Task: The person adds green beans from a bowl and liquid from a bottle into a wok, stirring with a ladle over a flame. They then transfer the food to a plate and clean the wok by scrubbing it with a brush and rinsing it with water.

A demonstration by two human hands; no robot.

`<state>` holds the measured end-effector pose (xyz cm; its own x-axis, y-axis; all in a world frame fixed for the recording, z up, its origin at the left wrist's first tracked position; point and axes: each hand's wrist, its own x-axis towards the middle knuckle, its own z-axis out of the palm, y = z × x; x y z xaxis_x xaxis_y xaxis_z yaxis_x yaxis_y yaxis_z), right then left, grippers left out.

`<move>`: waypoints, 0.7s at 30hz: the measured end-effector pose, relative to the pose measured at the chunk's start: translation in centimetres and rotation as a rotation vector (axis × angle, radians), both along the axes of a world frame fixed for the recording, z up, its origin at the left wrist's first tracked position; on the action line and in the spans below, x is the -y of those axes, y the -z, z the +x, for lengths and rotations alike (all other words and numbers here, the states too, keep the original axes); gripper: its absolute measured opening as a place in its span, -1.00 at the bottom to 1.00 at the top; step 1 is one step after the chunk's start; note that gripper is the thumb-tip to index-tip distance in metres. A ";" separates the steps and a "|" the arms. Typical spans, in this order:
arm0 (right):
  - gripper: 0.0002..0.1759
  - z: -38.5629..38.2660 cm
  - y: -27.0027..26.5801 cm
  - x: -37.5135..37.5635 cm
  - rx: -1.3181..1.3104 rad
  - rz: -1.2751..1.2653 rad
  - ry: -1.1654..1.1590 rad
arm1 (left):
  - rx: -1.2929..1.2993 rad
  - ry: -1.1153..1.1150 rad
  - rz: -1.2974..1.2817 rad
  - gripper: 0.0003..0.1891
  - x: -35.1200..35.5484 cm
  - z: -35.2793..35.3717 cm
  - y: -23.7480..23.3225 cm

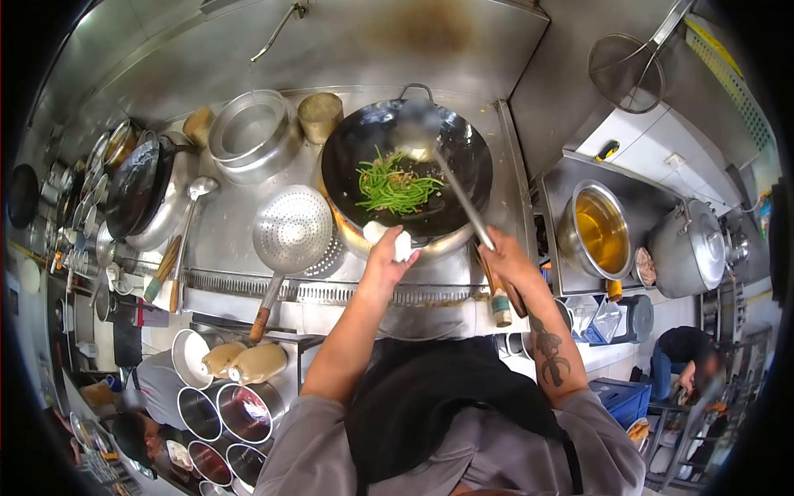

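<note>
Left hand [386, 259] is clamping white cloth [402, 245] at round black metal wok [341, 161]; right hand [508, 258] is gripping long metal ladle [463, 196].

Green beans [389, 188] lie heaped in the black wok [468, 165].

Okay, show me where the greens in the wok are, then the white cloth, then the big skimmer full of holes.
Greens [389, 188]: head view, middle of the pile.
White cloth [403, 245]: head view, its exposed right-hand fold.
Skimmer [291, 229]: head view, centre of its perforated bowl.
</note>
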<state>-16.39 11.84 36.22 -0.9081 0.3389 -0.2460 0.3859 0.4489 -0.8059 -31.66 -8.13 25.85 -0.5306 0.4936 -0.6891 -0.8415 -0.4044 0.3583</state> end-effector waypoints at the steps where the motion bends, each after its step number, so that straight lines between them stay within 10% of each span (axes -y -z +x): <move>1: -0.63 -0.4 0.7 -0.6 -0.050 0.175 0.074 | 0.017 0.002 -0.028 -0.79 -0.1 0.0 0.0; 3: -0.69 -2.0 3.8 -1.9 -0.242 0.429 0.096 | 0.016 -0.002 -0.047 -0.79 -0.1 -0.1 -0.2; 5: -0.41 -3.7 1.6 -0.5 0.099 0.101 0.200 | 0.021 0.013 -0.079 -0.80 -0.1 -0.1 -0.8; 9: -0.45 -5.5 10.1 -1.7 -0.002 0.143 -0.008 | 0.026 0.013 -0.081 -0.81 0.1 -0.1 -0.9; 11: -0.49 -3.1 5.2 0.4 0.194 -0.199 -0.244 | -0.027 0.070 -0.059 -0.84 0.3 -0.4 -0.1; 15: -0.60 3.9 0.5 -3.2 -0.121 0.080 -0.469 | -0.008 -0.006 -0.081 -0.87 0.1 -0.1 -0.2; 17: -0.54 5.3 -6.0 -3.5 0.294 0.191 -0.282 | -0.076 0.025 -0.058 -0.88 0.1 -0.2 0.8; 21: -0.53 4.8 -2.3 -8.0 0.034 0.830 -0.489 | -0.017 -0.097 -0.085 -0.85 -0.7 8.3 -5.3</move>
<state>-11.60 19.89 38.56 -0.9919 0.0027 -0.1269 0.0220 0.9883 -0.1509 -23.33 -7.42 31.16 -0.5849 0.3797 -0.7167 -0.7934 -0.4512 0.4086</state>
